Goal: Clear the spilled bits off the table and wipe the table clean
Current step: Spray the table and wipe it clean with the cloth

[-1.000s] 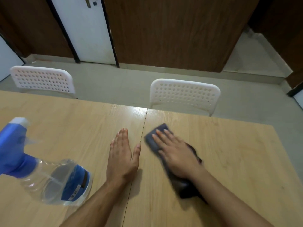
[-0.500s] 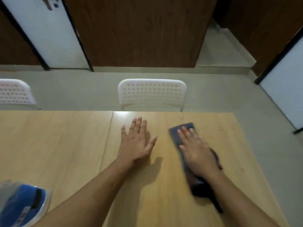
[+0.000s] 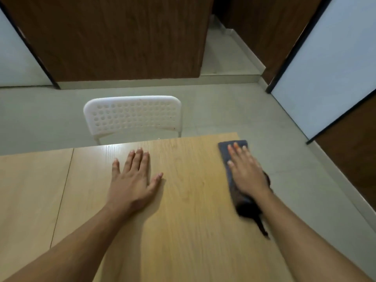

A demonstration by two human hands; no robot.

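Your right fingers (image 3: 237,150) were straight and lying close together, pressed flat on the cloth (image 3: 228,159), nothing curled or pinching. That right hand (image 3: 247,174) had the cloth pinned at the far right corner of the table (image 3: 193,220), its front edge poking past the corner and a dark bunched tail trailing back beside your wrist. Your left fingers (image 3: 138,159) were straight too, thumb splayed out to the side, with the left hand (image 3: 132,180) resting palm-down on bare wood well apart from the cloth, looking like a brace. Chair (image 3: 133,117) sat tucked just beyond the far edge.

So I'd say you were in the wiping step; I couldn't spot any bits on the wood. Since the cloth was already at the corner, I reckon the next stroke needed to come back inward, with the palm flat so the tail didn't drag off the side.
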